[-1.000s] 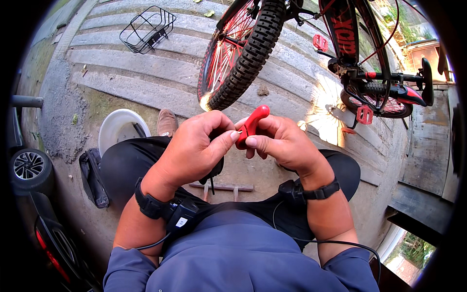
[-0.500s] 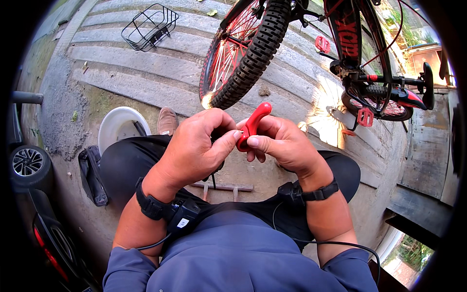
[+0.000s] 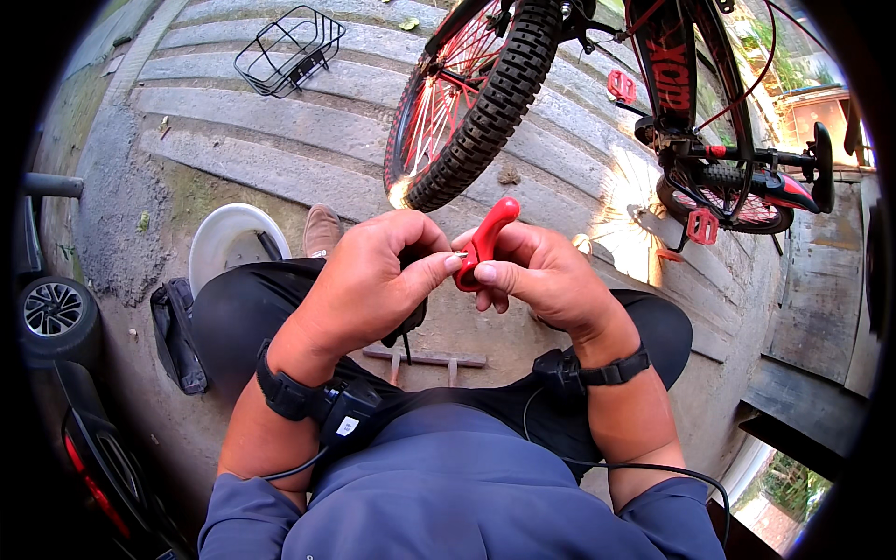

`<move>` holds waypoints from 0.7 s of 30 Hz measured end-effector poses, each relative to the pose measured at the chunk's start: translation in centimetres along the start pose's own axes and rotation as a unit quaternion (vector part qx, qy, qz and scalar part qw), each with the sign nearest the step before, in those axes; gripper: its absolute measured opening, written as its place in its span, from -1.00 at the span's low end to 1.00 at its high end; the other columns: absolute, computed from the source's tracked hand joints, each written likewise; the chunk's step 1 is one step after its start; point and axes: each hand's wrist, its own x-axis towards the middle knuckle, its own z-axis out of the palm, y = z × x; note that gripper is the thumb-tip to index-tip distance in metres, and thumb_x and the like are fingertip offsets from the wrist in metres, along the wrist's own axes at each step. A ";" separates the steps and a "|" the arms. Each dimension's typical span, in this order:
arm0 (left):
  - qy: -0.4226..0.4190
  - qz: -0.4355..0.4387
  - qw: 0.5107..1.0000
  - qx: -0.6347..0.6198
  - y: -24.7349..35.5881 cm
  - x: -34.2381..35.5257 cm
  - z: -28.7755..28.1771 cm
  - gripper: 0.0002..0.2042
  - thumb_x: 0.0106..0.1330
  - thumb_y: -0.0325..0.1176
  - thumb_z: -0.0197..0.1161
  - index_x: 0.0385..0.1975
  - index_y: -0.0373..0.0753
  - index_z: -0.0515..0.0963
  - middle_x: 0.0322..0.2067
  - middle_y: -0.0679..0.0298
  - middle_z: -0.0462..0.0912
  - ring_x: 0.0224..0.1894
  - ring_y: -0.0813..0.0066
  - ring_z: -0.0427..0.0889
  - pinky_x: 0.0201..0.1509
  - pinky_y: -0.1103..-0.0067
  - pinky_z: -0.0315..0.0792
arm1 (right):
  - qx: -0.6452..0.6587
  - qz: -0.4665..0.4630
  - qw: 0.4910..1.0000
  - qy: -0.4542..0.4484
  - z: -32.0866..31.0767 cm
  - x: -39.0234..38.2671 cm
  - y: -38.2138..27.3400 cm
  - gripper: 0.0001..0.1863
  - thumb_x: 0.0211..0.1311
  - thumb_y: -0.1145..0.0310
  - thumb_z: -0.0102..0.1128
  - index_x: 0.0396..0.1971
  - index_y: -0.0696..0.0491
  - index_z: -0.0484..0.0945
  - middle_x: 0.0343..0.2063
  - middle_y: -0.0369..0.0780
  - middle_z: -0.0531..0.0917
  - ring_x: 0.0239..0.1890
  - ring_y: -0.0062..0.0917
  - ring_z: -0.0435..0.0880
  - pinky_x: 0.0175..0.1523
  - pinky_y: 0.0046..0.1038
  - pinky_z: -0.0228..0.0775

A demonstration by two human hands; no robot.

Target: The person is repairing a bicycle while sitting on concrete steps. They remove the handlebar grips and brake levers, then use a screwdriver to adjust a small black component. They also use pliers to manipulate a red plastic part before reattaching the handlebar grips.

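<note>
A glossy red bar end point(image 3: 496, 222), curved like a horn with a ring-shaped clamp at its lower end, is tilted up in front of my chest. My right hand point(image 3: 539, 271) grips it, thumb pressed on the ring and fingers behind. Beside the ring, my left hand point(image 3: 397, 263) pinches a small metal screw point(image 3: 461, 253) between thumb and forefinger, its shiny tip close against the red clamp. Whether the tip has entered a hole is too small to tell. The remaining left fingers curl out of sight.
Ahead stands a red-and-black bicycle point(image 3: 667, 84), its knobby front tyre point(image 3: 504, 107) close beyond my hands. A black wire basket point(image 3: 291, 56) lies on the slatted concrete. By my left leg are a white basin point(image 3: 217, 245) and a black bag point(image 3: 177, 336); a car wheel point(image 3: 56, 313) is farther left.
My left fingertips have drawn back slightly from the red bar end, showing more of the screw. My right hand and the bar end are almost unmoved.
</note>
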 end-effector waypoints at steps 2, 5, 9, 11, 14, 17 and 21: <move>0.007 0.021 1.000 0.008 0.1 0.0 0.1 -0.90 0.28 -0.44 0.31 -0.37 -0.33 0.55 -0.51 0.41 0.52 -0.44 0.75 0.40 -0.40 0.69 0.34 | -0.013 0.002 1.000 0.006 0.1 0.0 -0.1 -0.71 0.36 0.36 0.18 0.01 0.13 0.53 -0.32 -0.32 0.64 -0.37 -0.72 0.60 -0.34 -0.66 0.40; 0.007 0.004 1.000 0.004 0.4 0.0 0.0 -0.85 0.25 -0.41 0.30 -0.39 -0.39 0.56 -0.48 0.14 0.60 -0.40 0.44 0.56 -0.28 0.50 0.45 | -0.021 0.002 1.000 0.016 0.1 0.1 0.2 -0.71 0.35 0.36 0.19 0.01 0.14 0.53 -0.32 -0.32 0.65 -0.37 -0.73 0.60 -0.33 -0.66 0.40; 0.013 0.002 1.000 -0.019 0.2 -0.1 0.3 -0.87 0.27 -0.42 0.27 -0.37 -0.37 0.55 -0.49 0.24 0.58 -0.41 0.54 0.53 -0.31 0.57 0.42 | -0.027 -0.005 0.999 0.029 0.2 0.1 0.1 -0.71 0.34 0.35 0.20 0.00 0.14 0.53 -0.32 -0.32 0.66 -0.37 -0.73 0.59 -0.32 -0.66 0.42; 0.013 0.014 0.999 -0.027 -0.5 0.0 0.4 -0.90 0.31 -0.44 0.25 -0.34 -0.34 0.55 -0.52 0.40 0.55 -0.46 0.74 0.46 -0.40 0.70 0.37 | -0.032 -0.007 0.999 0.031 0.2 0.1 0.1 -0.71 0.34 0.35 0.20 0.00 0.14 0.54 -0.32 -0.32 0.67 -0.38 -0.73 0.59 -0.32 -0.65 0.42; 0.010 0.004 1.000 -0.029 -0.5 0.1 0.4 -0.90 0.32 -0.43 0.25 -0.32 -0.34 0.55 -0.51 0.40 0.56 -0.45 0.75 0.47 -0.39 0.71 0.38 | -0.043 -0.007 0.998 0.034 0.2 0.2 0.2 -0.71 0.34 0.35 0.20 0.00 0.14 0.54 -0.32 -0.32 0.67 -0.38 -0.73 0.59 -0.32 -0.65 0.43; 0.022 -0.002 0.999 -0.029 -0.2 0.0 0.6 -0.86 0.25 -0.42 0.25 -0.38 -0.40 0.56 -0.46 0.16 0.62 -0.37 0.44 0.58 -0.24 0.52 0.46 | -0.049 -0.004 0.998 0.031 0.2 0.2 0.1 -0.71 0.34 0.35 0.20 0.00 0.14 0.54 -0.32 -0.32 0.67 -0.39 -0.73 0.59 -0.31 -0.64 0.43; 0.025 0.010 0.999 -0.030 -0.4 0.1 0.7 -0.86 0.29 -0.41 0.24 -0.35 -0.38 0.56 -0.46 0.24 0.61 -0.39 0.54 0.56 -0.29 0.58 0.45 | -0.039 -0.011 0.998 0.038 0.2 0.2 0.2 -0.70 0.34 0.34 0.21 0.00 0.13 0.54 -0.32 -0.32 0.66 -0.39 -0.73 0.59 -0.31 -0.64 0.44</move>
